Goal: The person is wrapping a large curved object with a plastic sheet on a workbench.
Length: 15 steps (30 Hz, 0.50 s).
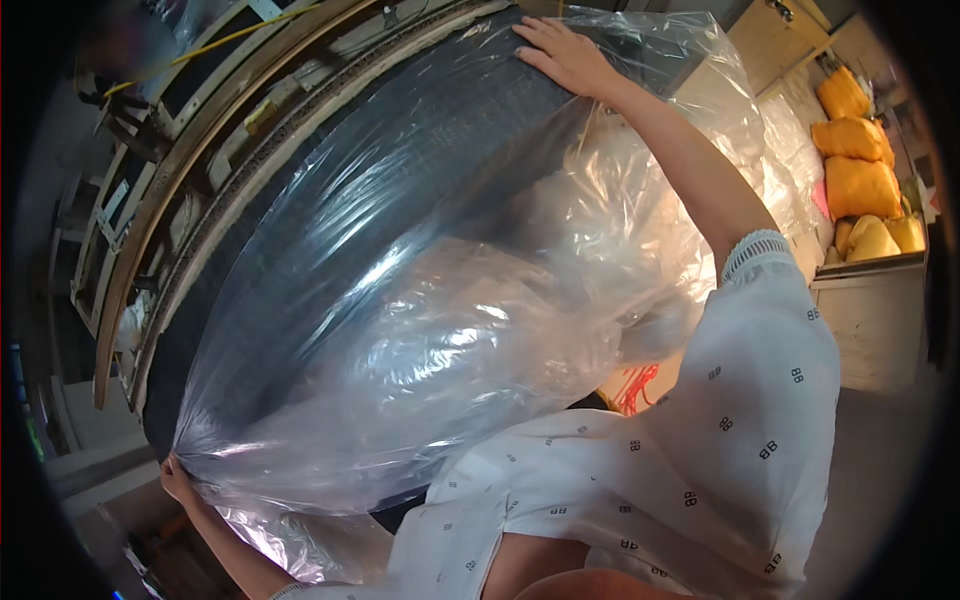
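A large clear plastic sheet (440,340) spreads in front of me over a long dark surface (340,190). At the lower left my left hand (175,478) pinches a gathered edge of the sheet, and creases fan out from the fingers. My right arm reaches far up to the top, where my right hand (568,57) lies flat on the plastic with its fingers spread. Nearer my body the sheet bunches loosely and hangs in shiny folds, hiding much of what is under it.
A curved wooden rail (130,270) runs along the far left side of the dark surface, with a yellow cord (215,50) above it. Orange wrapped bundles (862,187) are stacked on a pale cabinet (868,320) at the right. Red strands (640,388) show below the plastic.
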{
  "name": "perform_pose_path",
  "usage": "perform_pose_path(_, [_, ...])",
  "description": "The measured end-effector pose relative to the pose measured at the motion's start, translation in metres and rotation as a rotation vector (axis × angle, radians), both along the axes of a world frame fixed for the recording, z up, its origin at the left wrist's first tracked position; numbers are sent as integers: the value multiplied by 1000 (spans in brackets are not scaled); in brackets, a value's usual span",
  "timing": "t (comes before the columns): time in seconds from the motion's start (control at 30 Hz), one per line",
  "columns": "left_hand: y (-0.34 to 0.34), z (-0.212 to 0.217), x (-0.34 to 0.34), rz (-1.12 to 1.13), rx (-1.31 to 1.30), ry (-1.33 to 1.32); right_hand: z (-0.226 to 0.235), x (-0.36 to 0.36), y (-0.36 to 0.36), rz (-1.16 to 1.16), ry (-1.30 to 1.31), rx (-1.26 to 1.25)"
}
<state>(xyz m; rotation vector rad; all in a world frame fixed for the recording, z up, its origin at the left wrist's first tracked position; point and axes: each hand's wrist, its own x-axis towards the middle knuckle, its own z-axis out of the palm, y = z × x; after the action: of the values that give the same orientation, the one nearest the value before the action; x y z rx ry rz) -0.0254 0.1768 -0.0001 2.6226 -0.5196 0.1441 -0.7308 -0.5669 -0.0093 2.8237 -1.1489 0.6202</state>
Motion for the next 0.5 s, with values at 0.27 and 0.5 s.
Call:
perform_pose_path(0.27, [-152, 18, -102, 28, -207, -158, -4, -46, -81, -69, -164, 426])
perform_pose_path(0.5, [-144, -8, -93, 25, -395, -249, 27, 35, -72, -260, 149, -79])
